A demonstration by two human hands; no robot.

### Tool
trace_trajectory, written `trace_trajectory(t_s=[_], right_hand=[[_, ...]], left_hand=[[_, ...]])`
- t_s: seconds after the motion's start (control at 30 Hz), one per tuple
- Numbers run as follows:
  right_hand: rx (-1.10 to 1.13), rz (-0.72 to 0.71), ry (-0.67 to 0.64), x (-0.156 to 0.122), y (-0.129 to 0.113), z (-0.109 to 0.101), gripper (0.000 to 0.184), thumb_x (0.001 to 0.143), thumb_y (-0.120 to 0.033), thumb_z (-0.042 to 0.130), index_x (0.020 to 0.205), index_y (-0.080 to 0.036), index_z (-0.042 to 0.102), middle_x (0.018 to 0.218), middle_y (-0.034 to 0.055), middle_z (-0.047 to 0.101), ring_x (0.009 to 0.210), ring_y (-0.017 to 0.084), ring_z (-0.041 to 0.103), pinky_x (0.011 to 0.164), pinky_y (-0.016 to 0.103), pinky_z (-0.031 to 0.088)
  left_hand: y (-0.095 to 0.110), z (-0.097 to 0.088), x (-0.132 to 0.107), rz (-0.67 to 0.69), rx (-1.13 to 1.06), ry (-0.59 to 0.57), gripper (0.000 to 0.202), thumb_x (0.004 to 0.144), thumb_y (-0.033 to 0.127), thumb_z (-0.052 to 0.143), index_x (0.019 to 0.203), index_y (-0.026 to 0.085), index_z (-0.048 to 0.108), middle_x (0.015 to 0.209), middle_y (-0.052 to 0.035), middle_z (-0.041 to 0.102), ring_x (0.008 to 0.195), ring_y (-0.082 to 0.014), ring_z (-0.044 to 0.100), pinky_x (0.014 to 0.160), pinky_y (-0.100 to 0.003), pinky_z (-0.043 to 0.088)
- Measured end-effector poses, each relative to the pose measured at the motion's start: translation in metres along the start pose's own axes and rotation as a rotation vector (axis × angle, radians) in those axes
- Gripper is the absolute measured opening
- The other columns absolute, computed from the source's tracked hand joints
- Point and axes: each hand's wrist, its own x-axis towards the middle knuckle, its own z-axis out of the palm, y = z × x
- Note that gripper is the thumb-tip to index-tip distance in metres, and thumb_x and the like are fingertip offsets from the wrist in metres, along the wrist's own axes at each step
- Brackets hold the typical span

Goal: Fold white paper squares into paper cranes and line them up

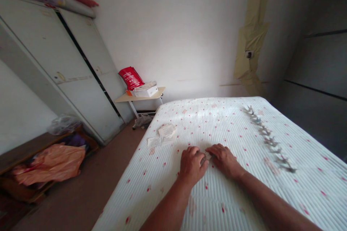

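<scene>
My left hand (pixel 192 164) and my right hand (pixel 225 159) rest close together on the bed's ribbed white cover (pixel 206 202). Between them lies a small folded piece of paper (pixel 207 155), with the fingers of both hands closed on its sides. Its exact shape is partly hidden by the fingers. To the left are several loose squares of printed paper (pixel 166 130), overlapping and lying flat. On the right side stands a diagonal row of several small folded paper birds (pixel 269 140), apart from my hands.
Beyond the bed's far left corner stands a small table (pixel 123 97) bearing a red bag (pixel 131 78) and a white box (pixel 146 92). Grey cabinets (pixel 78 65) line the left. An orange plastic bag (pixel 51 164) lies low at left. A wall socket (pixel 249 54) is behind.
</scene>
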Motion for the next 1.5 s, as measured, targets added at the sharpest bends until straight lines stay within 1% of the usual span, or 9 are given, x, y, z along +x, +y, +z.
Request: trace_trajectory(t_s=[0.07,0.1,0.27,0.47,0.77,1.07,1.3,1.5], right_hand=[[0.024,-0.01,0.012,-0.001,0.0,0.001,0.042,0.073,-0.004,0.042,0.105,-0.021,0.063,0.098,0.0053,0.065,0.095,0.02,0.053,0.079,0.031,0.038],[0.036,-0.017,0.016,-0.001,0.0,0.001,0.041,0.073,-0.004,0.043,0.104,-0.021,0.064,0.097,0.005,0.065,0.094,0.019,0.054,0.079,0.031,0.038],[0.089,-0.045,0.034,0.0,0.006,0.003,0.033,0.077,-0.008,0.045,0.1,-0.022,0.065,0.091,0.0044,0.066,0.088,0.018,0.055,0.076,0.029,0.038],[0.168,-0.117,0.042,0.001,0.014,0.002,0.026,0.08,-0.013,0.049,0.096,-0.021,0.067,0.089,0.0046,0.066,0.086,0.018,0.055,0.076,0.029,0.04],[0.185,-0.146,0.024,0.0,0.009,-0.003,0.024,0.08,-0.014,0.053,0.095,-0.024,0.069,0.086,0.0038,0.066,0.084,0.017,0.056,0.075,0.028,0.041],[0.172,-0.179,0.058,0.001,0.012,0.002,0.014,0.081,-0.018,0.057,0.087,-0.024,0.069,0.081,0.0026,0.066,0.079,0.017,0.056,0.072,0.027,0.04],[0.169,-0.198,0.042,0.003,0.014,0.004,0.017,0.085,-0.023,0.053,0.079,-0.024,0.069,0.079,0.0027,0.065,0.079,0.016,0.056,0.071,0.026,0.04],[0.151,-0.14,-0.015,0.007,0.01,0.0,0.019,0.083,-0.02,0.051,0.079,-0.023,0.07,0.077,0.0026,0.065,0.078,0.015,0.057,0.072,0.026,0.04]], left_hand=[[0.001,0.0,0.0,-0.003,-0.003,0.0,0.019,0.071,0.036,0.066,0.084,0.022,0.066,0.097,-0.0037,0.058,0.095,-0.0206,0.051,0.082,-0.035,0.041],[0.001,0.001,-0.001,-0.004,-0.003,0.0,0.02,0.07,0.036,0.067,0.083,0.022,0.065,0.097,-0.0037,0.058,0.096,-0.0206,0.051,0.082,-0.035,0.041],[0.0,0.001,-0.001,0.002,-0.014,0.008,0.012,0.075,0.027,0.061,0.085,0.022,0.065,0.097,-0.0036,0.058,0.096,-0.0194,0.051,0.082,-0.034,0.041],[-0.003,0.0,-0.002,-0.007,-0.08,0.004,0.016,0.074,0.023,0.06,0.089,0.023,0.067,0.097,-0.0028,0.059,0.096,-0.0187,0.051,0.084,-0.034,0.041],[-0.004,0.001,-0.003,0.006,-0.099,0.016,0.016,0.075,0.021,0.058,0.087,0.024,0.069,0.096,-0.0033,0.06,0.095,-0.0186,0.052,0.084,-0.034,0.041],[-0.004,0.0,-0.003,0.002,-0.098,0.013,0.018,0.075,0.02,0.059,0.089,0.024,0.069,0.095,-0.0032,0.06,0.095,-0.0187,0.052,0.084,-0.034,0.042],[-0.004,0.0,-0.004,-0.023,-0.11,0.019,0.015,0.074,0.018,0.059,0.081,0.023,0.071,0.095,-0.0039,0.062,0.094,-0.0189,0.053,0.083,-0.035,0.042],[-0.006,0.002,-0.006,-0.016,-0.124,0.052,0.017,0.074,0.014,0.059,0.08,0.025,0.071,0.092,-0.0031,0.062,0.092,-0.0179,0.054,0.083,-0.034,0.042]])
